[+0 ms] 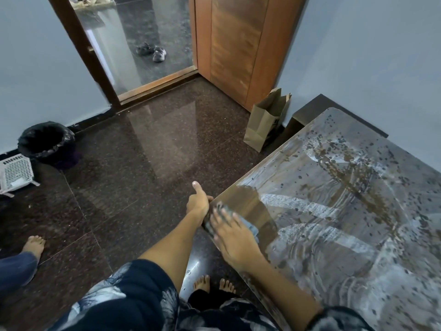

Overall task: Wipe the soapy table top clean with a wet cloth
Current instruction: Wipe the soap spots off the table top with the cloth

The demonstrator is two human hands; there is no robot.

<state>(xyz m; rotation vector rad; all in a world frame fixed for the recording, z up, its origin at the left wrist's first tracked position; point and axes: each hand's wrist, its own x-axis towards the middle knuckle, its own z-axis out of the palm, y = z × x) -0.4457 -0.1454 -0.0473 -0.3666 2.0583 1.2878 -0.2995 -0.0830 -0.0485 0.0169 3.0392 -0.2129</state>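
Pressing grey wet cloth (250,226) flat under right hand (232,237), fingers spread, at soapy wooden table top (334,211) corner; left hand (198,203) grips table edge, thumb up.

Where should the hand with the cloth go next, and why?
Probably slide the right hand, pressing the grey wet cloth, rightward across the wooden table top. Only the corner patch beside it looks wiped; white soapy streaks cover the rest. The left hand steadies the edge.
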